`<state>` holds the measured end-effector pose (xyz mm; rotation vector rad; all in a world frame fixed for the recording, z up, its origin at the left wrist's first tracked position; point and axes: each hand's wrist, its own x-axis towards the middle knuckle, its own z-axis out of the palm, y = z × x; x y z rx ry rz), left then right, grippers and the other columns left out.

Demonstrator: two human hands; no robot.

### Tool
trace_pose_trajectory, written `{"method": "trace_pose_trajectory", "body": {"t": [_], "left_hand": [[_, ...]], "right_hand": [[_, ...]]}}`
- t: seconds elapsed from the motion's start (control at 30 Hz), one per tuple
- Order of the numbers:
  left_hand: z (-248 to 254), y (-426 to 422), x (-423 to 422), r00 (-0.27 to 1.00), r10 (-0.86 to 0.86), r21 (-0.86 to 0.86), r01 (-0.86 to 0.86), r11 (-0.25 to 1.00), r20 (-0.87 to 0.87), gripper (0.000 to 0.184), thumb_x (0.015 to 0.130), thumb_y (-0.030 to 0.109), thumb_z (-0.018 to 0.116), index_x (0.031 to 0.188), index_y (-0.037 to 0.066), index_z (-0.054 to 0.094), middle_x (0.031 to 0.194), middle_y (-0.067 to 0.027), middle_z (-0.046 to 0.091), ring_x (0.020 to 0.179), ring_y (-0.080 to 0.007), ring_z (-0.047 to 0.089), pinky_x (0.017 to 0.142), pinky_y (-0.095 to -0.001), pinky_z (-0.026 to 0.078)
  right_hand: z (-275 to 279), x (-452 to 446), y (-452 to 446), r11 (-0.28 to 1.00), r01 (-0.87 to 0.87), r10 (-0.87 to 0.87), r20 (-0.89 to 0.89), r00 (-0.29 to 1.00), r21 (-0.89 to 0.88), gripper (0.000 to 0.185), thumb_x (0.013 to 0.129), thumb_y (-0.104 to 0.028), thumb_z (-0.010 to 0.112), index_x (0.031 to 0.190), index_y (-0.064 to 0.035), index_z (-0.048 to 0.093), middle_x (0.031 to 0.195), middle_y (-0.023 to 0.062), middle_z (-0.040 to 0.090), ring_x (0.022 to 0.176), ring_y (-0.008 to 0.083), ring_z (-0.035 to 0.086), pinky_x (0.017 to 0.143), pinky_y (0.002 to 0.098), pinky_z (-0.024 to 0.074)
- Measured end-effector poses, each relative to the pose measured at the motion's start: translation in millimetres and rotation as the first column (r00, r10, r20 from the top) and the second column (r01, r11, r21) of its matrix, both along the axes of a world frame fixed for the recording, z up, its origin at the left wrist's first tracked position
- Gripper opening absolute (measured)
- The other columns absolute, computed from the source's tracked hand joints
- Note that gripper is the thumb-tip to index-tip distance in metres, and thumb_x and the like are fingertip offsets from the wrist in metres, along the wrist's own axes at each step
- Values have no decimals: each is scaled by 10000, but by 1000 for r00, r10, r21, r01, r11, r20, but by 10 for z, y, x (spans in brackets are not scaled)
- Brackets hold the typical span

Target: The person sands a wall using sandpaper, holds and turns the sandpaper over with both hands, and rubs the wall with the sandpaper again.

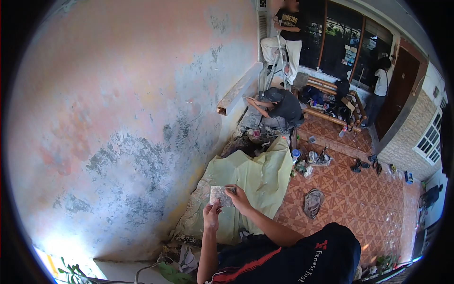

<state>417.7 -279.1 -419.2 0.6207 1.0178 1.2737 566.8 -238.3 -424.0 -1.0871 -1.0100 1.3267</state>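
Both hands are on it: the left hand (211, 217) grips the lower edge of a flat, rectangular, speckled grey-white piece (221, 196), thumb across its face, while the right hand (240, 199) has its upper right corner, fingers closed. So the piece sits between them, above the left hand's fingertips and just left of the right hand's, in front of the lower left part of a pale green, creased sheet (265, 177). What it is made of, I cannot tell.

Over to the left, a pink and bluish-white wall (113, 118) shows dark, patchy, worn areas. Up beyond the sheet's top edge, a crouching person in dark clothes (283, 108) reaches to the wall's base, and behind, a person in a black shirt and pale trousers (289, 38) is on a metal stepladder (282, 64). Right of the sheet, on the patterned orange-brown tiled floor (350, 199), lies a crumpled grey-brown bundle (313, 203), near the sheet's right edge.
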Motion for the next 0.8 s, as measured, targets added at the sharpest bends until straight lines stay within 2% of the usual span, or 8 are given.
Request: {"method": "trace_pose_trajectory", "body": {"t": [0.07, 0.17, 0.27, 0.37, 0.5, 0.6, 0.7, 0.8], "left_hand": [[-63, -11, -65, 997, 45, 3, -45, 999, -55, 163, 938, 259, 680, 972, 101, 709, 847, 39, 689, 738, -50, 601, 659, -231, 429], [-124, -38, -141, 970, 97, -34, -107, 994, -222, 177, 912, 267, 711, 894, 91, 697, 804, 12, 671, 704, -82, 589, 645, -242, 432], [-210, -60, -176, 962, 112, -42, -126, 991, -249, 209, 916, 269, 697, 892, 62, 712, 751, 6, 681, 665, -75, 598, 625, -248, 436], [-230, -72, -153, 952, 130, -52, -150, 987, -276, 242, 903, 264, 709, 841, 30, 704, 742, -20, 686, 635, -95, 597, 613, -258, 445], [-245, -83, -93, 915, 103, -50, -133, 990, -390, 273, 879, 251, 730, 795, -6, 692, 752, -46, 694, 639, -103, 594, 601, -265, 445], [-263, -73, -55, 904, 87, -49, -118, 992, -418, 271, 865, 230, 736, 799, -29, 695, 754, -54, 693, 647, -93, 585, 593, -261, 435], [-239, -98, 6, 896, 66, -64, -104, 992, -439, 248, 854, 196, 736, 831, -49, 706, 761, -53, 692, 660, -85, 580, 593, -256, 430], [-198, -141, 70, 903, 54, -63, -90, 994, -427, 231, 845, 168, 735, 868, -60, 716, 775, -50, 693, 686, -87, 589, 614, -256, 444]], "right_hand": [[-112, 52, 4, 993, -17, 0, 142, 990, 115, 364, 951, -203, 655, 1264, -41, 564, 1102, 67, 628, 916, 86, 580, 774, 263, 484], [217, 140, -126, 987, -157, 144, 212, 967, 43, 561, 906, -226, 708, 1391, -66, 477, 1248, 156, 562, 1035, 175, 576, 865, 313, 483], [53, 230, -117, 831, -430, 128, 631, 765, 353, 695, 868, -279, 743, 1462, -101, 428, 1370, 240, 458, 1167, 304, 533, 968, 386, 451], [11, 278, -216, 752, -541, 48, 788, 614, 376, 749, 850, -313, 754, 1491, -134, 409, 1406, 263, 393, 1240, 404, 468, 1032, 445, 409], [31, 265, -323, 798, -554, -36, 937, 347, 236, 777, 793, -286, 761, 1485, -207, 417, 1417, 241, 386, 1221, 434, 457, 1042, 486, 403], [60, 235, -363, 778, -528, -223, 936, 273, 340, 686, 777, -200, 754, 1413, -136, 506, 1376, 167, 444, 1185, 383, 478, 1018, 462, 418], [-35, 215, -362, 775, -526, -254, 934, 250, 351, 574, 797, -161, 702, 1349, -107, 551, 1309, 131, 516, 1159, 350, 488, 1003, 449, 419], [-132, 210, -355, 770, -518, -252, 923, 291, 373, 568, 765, -102, 706, 1317, -86, 573, 1249, 97, 560, 1125, 341, 504, 969, 436, 447]]}}
